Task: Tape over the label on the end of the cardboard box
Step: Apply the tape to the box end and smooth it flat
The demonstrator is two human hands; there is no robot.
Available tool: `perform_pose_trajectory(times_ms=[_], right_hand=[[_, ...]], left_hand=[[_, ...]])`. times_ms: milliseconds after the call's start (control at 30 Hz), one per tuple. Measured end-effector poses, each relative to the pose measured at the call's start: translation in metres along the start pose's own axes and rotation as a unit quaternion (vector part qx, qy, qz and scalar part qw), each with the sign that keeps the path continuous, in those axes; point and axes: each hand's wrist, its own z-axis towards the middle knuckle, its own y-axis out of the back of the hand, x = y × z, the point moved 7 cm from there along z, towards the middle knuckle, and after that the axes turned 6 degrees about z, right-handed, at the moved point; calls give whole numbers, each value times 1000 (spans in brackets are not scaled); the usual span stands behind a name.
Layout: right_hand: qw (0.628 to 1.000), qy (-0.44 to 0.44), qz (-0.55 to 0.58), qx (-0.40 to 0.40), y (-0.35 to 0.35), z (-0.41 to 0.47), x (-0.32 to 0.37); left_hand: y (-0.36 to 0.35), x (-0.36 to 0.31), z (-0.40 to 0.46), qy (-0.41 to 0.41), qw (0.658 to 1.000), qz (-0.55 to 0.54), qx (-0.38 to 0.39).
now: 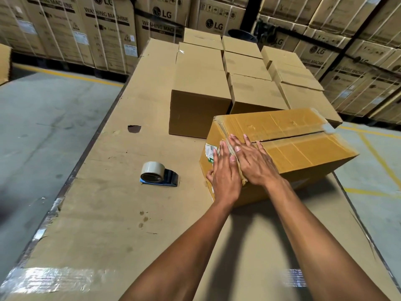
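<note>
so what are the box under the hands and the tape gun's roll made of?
The tan rectangular box: corrugated cardboard by its frayed edge, glossy where clear tape covers it. The beige roll on the blue dispenser: likely plastic packing tape, smooth with a slight sheen.

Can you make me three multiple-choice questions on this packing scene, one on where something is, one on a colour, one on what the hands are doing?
1. Where does the roll of beige tape in its dark blue dispenser lie?
A. On top of the worn tan cardboard box
B. On the cardboard-covered table, left of that box
C. In the right hand

2. What colour are the lines painted on the grey concrete floor?
A. Yellow
B. Red
C. White

3. What are the two hands doing?
A. Both lie flat, pressed on the box
B. One lifts the dispenser
C. Both hang off the table

Answers: 1 B, the dispenser sits alone on the table, apart from the worn tan cardboard box. 2 A, the stripes are yellow. 3 A, the left hand covers the labelled end and the right hand the top edge.
</note>
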Motion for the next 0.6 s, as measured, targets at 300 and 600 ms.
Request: perform_pose_trajectory(times_ms=[300, 600], right_hand=[[999, -27, 1, -26, 0, 0, 2], [999, 3, -34, -31, 5, -10, 7]], left_hand=[[-2, 0, -8, 53, 998, -12, 30], [6, -2, -15, 78, 994, 56, 44]])
